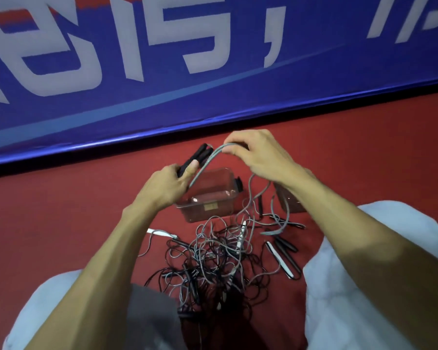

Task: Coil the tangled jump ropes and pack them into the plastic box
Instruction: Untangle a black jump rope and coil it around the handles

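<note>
Red floor (pixel 61 210), blue banner (pixel 213 72) w/ white lettering behind. Loose black handles (pixel 286 246) on floor at right. R forearm partly hides 2nd clear item (pixel 288 203); can't tell what it is.

Clear plastic box (pixel 205 213) open-topped, upright, floor visible thru walls.

Tangled rope pile (pixel 213 261) on floor just in front of box, btwn knees.

Left hand (pixel 167 185) fingers curled round black handle pair (pixel 197 155), held above box. Right hand (pixel 258 155) fingers pinch grey rope (pixel 208 160), which arcs from handles, then drops beside box into pile.

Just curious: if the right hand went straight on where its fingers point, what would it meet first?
Pinching the grey rope, it would probably meet the black handles in the left hand; depth is unclear.
</note>
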The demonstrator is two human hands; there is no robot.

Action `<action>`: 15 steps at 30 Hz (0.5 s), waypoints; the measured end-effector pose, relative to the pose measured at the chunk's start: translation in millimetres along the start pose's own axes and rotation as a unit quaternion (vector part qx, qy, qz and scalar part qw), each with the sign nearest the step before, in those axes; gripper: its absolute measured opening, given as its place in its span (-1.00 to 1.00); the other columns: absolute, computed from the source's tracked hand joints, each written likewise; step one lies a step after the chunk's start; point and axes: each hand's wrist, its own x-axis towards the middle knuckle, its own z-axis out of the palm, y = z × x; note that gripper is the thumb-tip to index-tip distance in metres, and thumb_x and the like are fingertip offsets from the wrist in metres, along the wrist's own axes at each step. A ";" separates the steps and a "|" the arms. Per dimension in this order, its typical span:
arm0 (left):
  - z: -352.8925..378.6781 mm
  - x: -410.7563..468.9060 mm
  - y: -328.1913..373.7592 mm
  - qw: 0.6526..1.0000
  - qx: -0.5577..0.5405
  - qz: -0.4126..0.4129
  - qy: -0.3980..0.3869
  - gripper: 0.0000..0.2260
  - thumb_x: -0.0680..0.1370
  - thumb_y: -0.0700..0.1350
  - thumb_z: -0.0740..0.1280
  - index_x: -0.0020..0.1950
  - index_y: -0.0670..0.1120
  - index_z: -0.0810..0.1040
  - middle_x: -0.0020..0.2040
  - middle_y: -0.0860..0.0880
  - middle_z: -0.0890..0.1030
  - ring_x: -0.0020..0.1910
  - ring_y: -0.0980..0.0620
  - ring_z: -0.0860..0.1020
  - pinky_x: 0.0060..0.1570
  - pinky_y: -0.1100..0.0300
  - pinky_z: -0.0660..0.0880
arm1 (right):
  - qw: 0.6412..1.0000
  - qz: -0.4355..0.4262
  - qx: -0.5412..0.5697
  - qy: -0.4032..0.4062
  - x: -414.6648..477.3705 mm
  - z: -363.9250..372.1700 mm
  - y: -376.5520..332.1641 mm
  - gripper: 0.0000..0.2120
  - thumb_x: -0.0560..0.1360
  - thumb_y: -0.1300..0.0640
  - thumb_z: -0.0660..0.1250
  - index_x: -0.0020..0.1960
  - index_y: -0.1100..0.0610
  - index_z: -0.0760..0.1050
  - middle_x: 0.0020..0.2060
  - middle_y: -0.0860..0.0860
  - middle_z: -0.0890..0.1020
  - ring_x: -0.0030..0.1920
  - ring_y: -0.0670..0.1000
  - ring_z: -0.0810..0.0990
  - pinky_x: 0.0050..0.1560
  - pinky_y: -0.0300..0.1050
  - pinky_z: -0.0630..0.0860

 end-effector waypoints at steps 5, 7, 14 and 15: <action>1.9 -15.8 9.7 0.991 0.003 0.105 -0.081 -0.13 0.38 0.53 -0.29 -0.28 -0.18 0.45 -0.33 -0.08 0.50 -0.32 -0.03 0.42 -0.23 0.08 0.34 | 0.984 0.128 -0.054 0.111 -0.6 -4.1 6.1 -0.57 0.29 -0.33 0.46 -0.28 0.06 0.60 -0.45 -0.09 0.53 -0.29 -0.01 0.50 -0.24 -0.16 0.30; 2.1 -22.3 11.4 0.983 -0.035 0.149 -0.097 -0.25 0.43 0.54 -0.17 -0.26 -0.04 0.51 -0.35 -0.01 0.49 -0.35 0.05 0.38 -0.27 0.11 0.32 | 0.978 0.167 -0.061 0.112 -0.4 -4.8 5.3 -0.47 0.19 -0.43 0.45 -0.33 0.07 0.57 -0.45 -0.07 0.56 -0.27 0.01 0.54 -0.22 -0.15 0.35; 0.9 -28.3 19.0 0.961 -0.178 0.207 -0.038 -0.65 0.56 0.13 0.06 -0.32 -0.02 0.38 -0.47 0.11 0.38 -0.48 0.17 0.28 -0.37 0.11 0.24 | 0.973 0.212 0.046 0.083 0.0 1.5 12.8 -0.54 0.28 -0.25 0.52 -0.35 0.16 0.56 -0.51 0.01 0.46 -0.44 -0.04 0.37 -0.42 -0.20 0.34; 0.3 -26.3 19.6 0.957 -0.212 0.198 -0.013 -0.69 0.57 0.10 0.05 -0.28 -0.01 0.39 -0.47 0.10 0.40 -0.50 0.18 0.30 -0.39 0.12 0.26 | 0.974 0.208 0.059 0.064 0.8 3.6 13.3 -0.65 0.37 -0.13 0.50 -0.32 0.15 0.58 -0.50 0.00 0.44 -0.45 -0.06 0.33 -0.47 -0.23 0.27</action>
